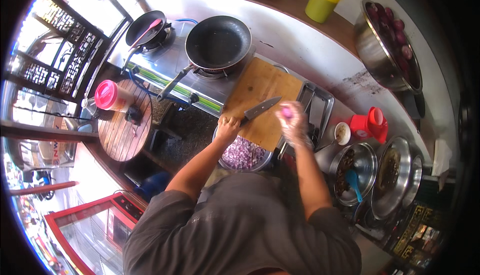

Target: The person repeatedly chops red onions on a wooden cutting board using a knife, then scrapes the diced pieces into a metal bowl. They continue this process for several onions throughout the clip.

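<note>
My left hand (228, 128) is closed round the black handle of a kitchen knife (262, 107), whose blade lies flat or nearly so over the wooden cutting board (258, 83), tip pointing up and right. My right hand (294, 125), in a clear plastic glove, holds a small purple-red piece, apparently red onion (287, 112), at the board's right edge. Below the board's near edge, partly covered by it, a bowl holds a heap of chopped red onion (243, 154). The palm side of my left hand is hidden.
Beyond the board's left side stands a gas stove (165, 76) with a large frying pan (218, 42) and a smaller pan (146, 27). A steel bowl of red onions (378, 49) sits on the ledge. To the right are a metal tray (329, 104) and a steel bowl with a blue spoon (369, 155).
</note>
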A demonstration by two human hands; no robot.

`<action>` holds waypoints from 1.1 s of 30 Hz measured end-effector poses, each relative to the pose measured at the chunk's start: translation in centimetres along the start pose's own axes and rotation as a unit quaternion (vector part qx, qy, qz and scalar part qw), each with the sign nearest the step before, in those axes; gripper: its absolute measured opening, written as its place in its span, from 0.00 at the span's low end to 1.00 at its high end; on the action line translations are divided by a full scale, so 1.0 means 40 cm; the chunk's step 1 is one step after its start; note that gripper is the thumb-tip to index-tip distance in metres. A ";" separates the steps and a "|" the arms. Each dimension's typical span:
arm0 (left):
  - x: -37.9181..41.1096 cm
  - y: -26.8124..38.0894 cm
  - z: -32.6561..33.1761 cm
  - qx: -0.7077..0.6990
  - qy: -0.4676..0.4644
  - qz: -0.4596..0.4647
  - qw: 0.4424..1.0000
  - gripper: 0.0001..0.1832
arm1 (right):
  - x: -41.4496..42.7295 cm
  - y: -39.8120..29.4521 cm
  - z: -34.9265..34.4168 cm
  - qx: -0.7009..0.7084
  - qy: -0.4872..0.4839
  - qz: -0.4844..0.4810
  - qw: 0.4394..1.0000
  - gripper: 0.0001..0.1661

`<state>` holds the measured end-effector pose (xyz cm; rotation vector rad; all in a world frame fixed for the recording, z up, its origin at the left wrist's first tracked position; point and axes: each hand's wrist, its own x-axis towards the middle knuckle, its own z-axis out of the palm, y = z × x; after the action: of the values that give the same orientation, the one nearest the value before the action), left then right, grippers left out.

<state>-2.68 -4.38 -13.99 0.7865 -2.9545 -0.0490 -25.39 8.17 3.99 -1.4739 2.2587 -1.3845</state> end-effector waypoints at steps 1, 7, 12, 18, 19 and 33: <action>0.003 0.004 -0.005 -0.023 -0.019 0.019 0.999 0.22 | -0.041 0.059 0.086 0.058 0.018 0.061 0.996 0.16; -0.039 -0.023 -0.112 -0.158 -0.183 -0.128 0.962 0.16 | -0.139 0.213 0.329 -0.130 -0.030 -0.022 0.991 0.30; -0.127 -0.026 -0.255 -0.179 -0.188 -0.231 0.937 0.13 | -0.184 0.177 0.250 -0.226 -0.142 0.027 0.963 0.37; -0.110 0.083 -0.302 -0.226 -0.213 -0.193 0.931 0.13 | -0.128 0.233 0.198 -0.083 -0.137 -0.045 0.986 0.11; -0.099 0.090 -0.283 -0.222 -0.221 -0.182 0.932 0.13 | -0.113 0.231 0.205 -0.080 -0.161 -0.058 0.982 0.09; 0.046 0.149 -0.019 -0.204 -0.188 -0.124 0.953 0.14 | -0.106 0.269 0.242 -0.051 -0.228 -0.034 0.972 0.16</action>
<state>-7.15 -0.12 -12.77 1.1773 -2.9789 -0.8856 -25.34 6.61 -10.99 -1.7030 2.0246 -0.8366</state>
